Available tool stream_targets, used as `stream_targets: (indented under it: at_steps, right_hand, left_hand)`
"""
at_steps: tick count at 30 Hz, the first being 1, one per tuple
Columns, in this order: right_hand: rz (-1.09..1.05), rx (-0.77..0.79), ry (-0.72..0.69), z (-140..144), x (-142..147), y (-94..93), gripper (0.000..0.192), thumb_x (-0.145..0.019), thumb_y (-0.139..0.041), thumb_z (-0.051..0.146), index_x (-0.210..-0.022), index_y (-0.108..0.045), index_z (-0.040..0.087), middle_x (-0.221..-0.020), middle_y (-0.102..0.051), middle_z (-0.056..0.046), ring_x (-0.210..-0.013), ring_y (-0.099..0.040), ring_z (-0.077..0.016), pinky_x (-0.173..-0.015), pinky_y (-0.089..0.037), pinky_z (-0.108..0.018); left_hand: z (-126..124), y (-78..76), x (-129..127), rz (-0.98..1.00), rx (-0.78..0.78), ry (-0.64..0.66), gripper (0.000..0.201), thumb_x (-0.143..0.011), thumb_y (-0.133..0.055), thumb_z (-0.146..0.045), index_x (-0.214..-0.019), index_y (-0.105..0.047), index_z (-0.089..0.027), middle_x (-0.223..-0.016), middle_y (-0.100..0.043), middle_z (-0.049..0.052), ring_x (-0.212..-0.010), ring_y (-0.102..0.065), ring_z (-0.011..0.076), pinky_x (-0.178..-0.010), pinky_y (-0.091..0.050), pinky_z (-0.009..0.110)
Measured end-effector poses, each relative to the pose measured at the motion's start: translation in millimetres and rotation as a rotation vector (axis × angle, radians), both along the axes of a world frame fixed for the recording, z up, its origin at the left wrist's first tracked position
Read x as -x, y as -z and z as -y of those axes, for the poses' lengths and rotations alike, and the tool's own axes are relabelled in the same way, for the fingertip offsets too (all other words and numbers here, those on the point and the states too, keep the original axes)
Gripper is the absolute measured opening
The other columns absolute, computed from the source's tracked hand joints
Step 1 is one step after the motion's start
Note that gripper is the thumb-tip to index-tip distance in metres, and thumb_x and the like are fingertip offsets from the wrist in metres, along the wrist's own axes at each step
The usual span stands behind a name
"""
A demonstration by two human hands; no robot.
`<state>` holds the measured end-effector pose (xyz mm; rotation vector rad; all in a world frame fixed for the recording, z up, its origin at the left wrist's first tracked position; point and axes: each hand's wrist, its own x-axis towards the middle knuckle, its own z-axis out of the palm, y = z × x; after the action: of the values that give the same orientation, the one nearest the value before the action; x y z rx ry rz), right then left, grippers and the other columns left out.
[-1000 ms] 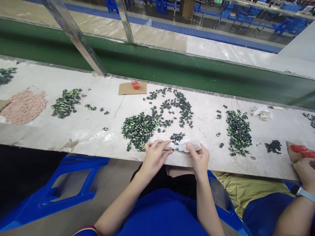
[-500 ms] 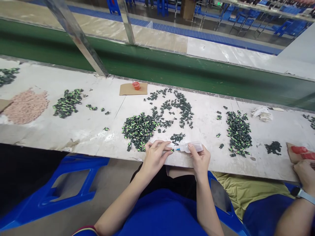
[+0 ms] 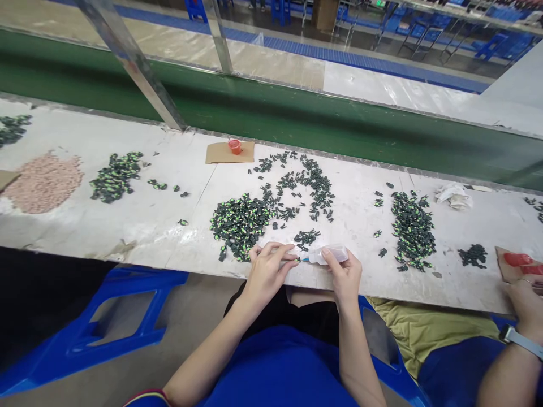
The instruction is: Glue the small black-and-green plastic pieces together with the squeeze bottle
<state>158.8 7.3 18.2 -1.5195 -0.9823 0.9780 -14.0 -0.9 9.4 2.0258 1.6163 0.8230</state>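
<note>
My left hand (image 3: 269, 268) pinches a small dark green part (image 3: 298, 260) between thumb and fingertips, near the table's front edge. Closed around a translucent squeeze bottle (image 3: 331, 254) is my right hand (image 3: 345, 274); the bottle lies nearly level, its blue tip (image 3: 305, 259) right at the small part. Whether the tip touches the part I cannot tell. Left of and behind my left hand spreads a pile of dark green pieces with bright green marks (image 3: 240, 223). Slim dark green pieces (image 3: 306, 236) lie just behind the bottle, with more scattered (image 3: 318, 189) farther back.
A red cup (image 3: 235, 146) stands on cardboard (image 3: 218, 154) at the table's back. Pink pieces (image 3: 46, 183) and a green-marked heap (image 3: 116, 178) lie left; another heap (image 3: 411, 229) lies right. At far right a co-worker's hand (image 3: 526, 299) is beside red items (image 3: 517, 259).
The blue tip stays at the small part, and the bottle has shifted very slightly left with my right hand. My left hand holds still. The co-worker's hand has moved slightly.
</note>
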Motion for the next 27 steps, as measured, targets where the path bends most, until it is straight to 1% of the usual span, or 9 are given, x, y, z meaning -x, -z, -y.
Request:
stream_targets:
  at_steps: [7, 10, 13, 17, 19, 21, 22, 25, 27]
  right_hand:
    - [-0.018, -0.030, 0.054, 1, 0, 2.5, 0.027, -0.066, -0.072, 0.040, -0.063, -0.060, 0.016, -0.055, -0.055, 0.003, -0.052, -0.048, -0.0110, -0.050, -0.039, -0.024]
    - [-0.154, -0.092, 0.162, 0, -5, 7.7, 0.029, -0.065, -0.072, 0.042, -0.070, -0.060, 0.015, -0.062, -0.059, 0.001, -0.056, -0.052, -0.0126, -0.049, -0.040, -0.024]
    - [-0.258, -0.166, 0.267, 0, -12, 8.7, 0.032, -0.064, -0.073, 0.041, -0.077, -0.058, 0.017, -0.070, -0.061, 0.000, -0.063, -0.058, -0.0139, -0.055, -0.046, -0.025]
    - [-0.191, -0.264, 0.253, -6, -20, 1.7, 0.040, -0.060, -0.079, 0.032, -0.077, -0.044, 0.022, -0.068, -0.060, 0.004, -0.068, -0.064, -0.0148, -0.066, -0.049, -0.027]
    - [-0.128, -0.296, 0.250, -12, -22, -0.7, 0.047, -0.057, -0.081, 0.029, -0.077, -0.039, 0.023, -0.072, -0.061, 0.004, -0.073, -0.066, -0.0160, -0.070, -0.050, -0.029]
    - [-0.042, -0.300, 0.276, -19, -25, 0.3, 0.052, -0.053, -0.083, 0.028, -0.078, -0.037, 0.024, -0.080, -0.062, 0.002, -0.078, -0.067, -0.0166, -0.075, -0.051, -0.031]
    - [0.000, -0.287, 0.284, -22, -27, 2.0, 0.054, -0.051, -0.083, 0.028, -0.079, -0.037, 0.024, -0.083, -0.063, 0.001, -0.080, -0.066, -0.0167, -0.077, -0.051, -0.032]
    - [0.100, -0.219, 0.286, -28, -31, 9.2, 0.056, -0.050, -0.084, 0.029, -0.082, -0.039, 0.024, -0.088, -0.063, -0.001, -0.081, -0.065, -0.0172, -0.080, -0.052, -0.036]
    - [0.140, -0.190, 0.270, -27, -32, 12.3, 0.056, -0.052, -0.083, 0.031, -0.087, -0.041, 0.023, -0.090, -0.062, -0.002, -0.082, -0.065, -0.0181, -0.082, -0.052, -0.038]
  left_hand:
    - [0, 1.6, 0, 0.005, -0.025, 0.003, 0.022, -0.084, -0.065, -0.019, -0.105, -0.059, -0.024, -0.088, -0.076, 0.002, -0.100, -0.060, 0.0231, -0.082, -0.029, 0.039]
    - [0, 2.4, 1, 0.012, -0.019, 0.013, 0.023, -0.084, -0.065, -0.019, -0.105, -0.059, -0.024, -0.088, -0.076, 0.001, -0.101, -0.060, 0.0231, -0.082, -0.028, 0.039]
    - [-1, 2.6, 0, 0.019, -0.007, 0.044, 0.023, -0.084, -0.064, -0.017, -0.105, -0.059, -0.025, -0.089, -0.076, 0.000, -0.101, -0.059, 0.0226, -0.082, -0.027, 0.039]
    - [-5, 1.8, 1, 0.021, 0.008, 0.086, 0.020, -0.084, -0.064, -0.017, -0.102, -0.061, -0.026, -0.089, -0.075, 0.000, -0.104, -0.057, 0.0228, -0.084, -0.027, 0.040]
    - [-9, 0.6, 3, 0.023, 0.005, 0.094, 0.019, -0.082, -0.066, -0.017, -0.099, -0.063, -0.026, -0.091, -0.075, -0.001, -0.103, -0.058, 0.0225, -0.085, -0.028, 0.040]
    - [-14, -1.0, 8, 0.012, -0.022, 0.058, 0.015, -0.083, -0.065, -0.017, -0.095, -0.066, -0.026, -0.093, -0.074, -0.001, -0.101, -0.058, 0.0225, -0.084, -0.029, 0.040]
    - [-18, -2.0, 10, -0.002, -0.048, 0.016, 0.013, -0.084, -0.064, -0.018, -0.094, -0.067, -0.026, -0.094, -0.074, 0.000, -0.100, -0.058, 0.0230, -0.084, -0.029, 0.040]
    - [-30, -4.8, 15, -0.063, -0.136, -0.159, 0.011, -0.087, -0.059, -0.020, -0.086, -0.069, -0.024, -0.095, -0.073, 0.004, -0.103, -0.055, 0.0267, -0.082, -0.030, 0.043]
    - [-38, -5.6, 15, -0.105, -0.167, -0.249, 0.011, -0.086, -0.060, -0.020, -0.081, -0.069, -0.022, -0.099, -0.071, 0.006, -0.106, -0.051, 0.0294, -0.082, -0.031, 0.044]
